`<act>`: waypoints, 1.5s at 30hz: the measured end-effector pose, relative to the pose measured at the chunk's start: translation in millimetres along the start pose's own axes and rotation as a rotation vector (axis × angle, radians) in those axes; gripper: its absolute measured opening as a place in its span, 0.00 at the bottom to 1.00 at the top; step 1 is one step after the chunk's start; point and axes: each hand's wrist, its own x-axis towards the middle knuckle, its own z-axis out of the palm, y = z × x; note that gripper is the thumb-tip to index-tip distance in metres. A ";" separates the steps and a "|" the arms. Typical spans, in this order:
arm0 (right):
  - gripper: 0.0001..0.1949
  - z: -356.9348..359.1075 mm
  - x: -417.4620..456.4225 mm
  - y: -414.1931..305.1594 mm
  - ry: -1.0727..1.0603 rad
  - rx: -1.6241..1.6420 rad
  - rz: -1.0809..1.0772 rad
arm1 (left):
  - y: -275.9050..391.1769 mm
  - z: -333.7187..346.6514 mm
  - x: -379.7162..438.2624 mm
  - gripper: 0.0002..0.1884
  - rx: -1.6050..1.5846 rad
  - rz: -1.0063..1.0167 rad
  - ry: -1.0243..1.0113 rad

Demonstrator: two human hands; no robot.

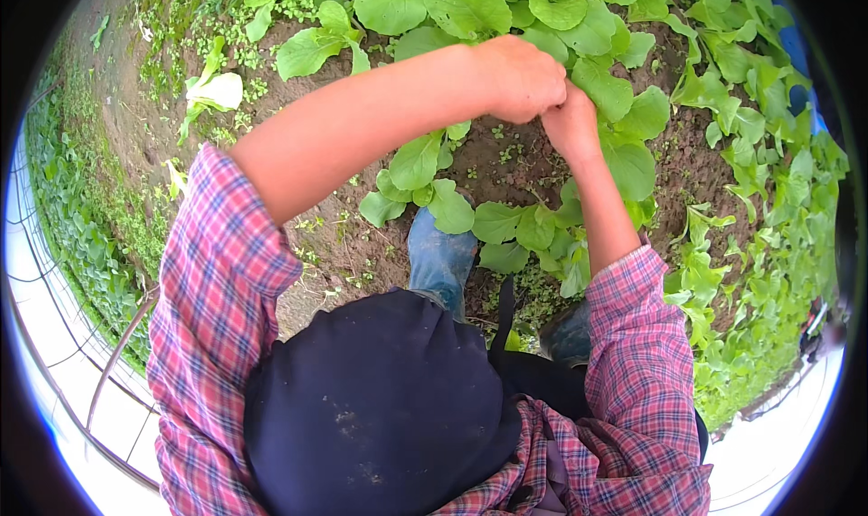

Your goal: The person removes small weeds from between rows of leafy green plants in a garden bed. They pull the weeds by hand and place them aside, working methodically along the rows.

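My left hand (525, 78) reaches across from the left with its fingers curled under. It meets my right hand (573, 122), and the two touch at the edge of a clump of broad-leaved green vegetable plants (600, 85). Their fingertips are turned away from me, so whatever lies between them is hidden. Large rounded leaves (468, 7), some with small holes, spread just beyond my left hand. Below the hands, smaller leafy plants (420, 166) grow from brown soil (505, 160).
A loose leafy green (215, 92) with a pale base lies on the soil at left. My blue boot (441, 251) stands among the plants. Dense greens (753, 244) line the right side. A curved pole (112, 360) and netting show at the lower left.
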 end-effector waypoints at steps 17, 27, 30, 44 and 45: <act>0.20 21.3 59.1 2.2 0.294 0.279 0.254 | -39.4 -16.3 -2.1 0.11 -0.017 -0.146 0.309; 0.21 16.7 0.8 28.7 0.127 -0.022 0.120 | -41.8 -13.0 -9.5 0.10 0.015 -0.162 0.323; 0.29 23.9 19.1 28.7 0.182 -0.160 -0.007 | -39.7 -12.8 -9.8 0.13 0.019 -0.216 0.263; 0.03 22.8 -49.0 -80.6 0.001 1.063 0.224 | -56.5 -26.4 -21.4 0.08 0.036 -0.138 0.239; 0.08 35.5 -71.5 -97.4 -0.397 1.082 0.088 | -58.6 -30.3 -13.3 0.08 0.039 -0.102 0.243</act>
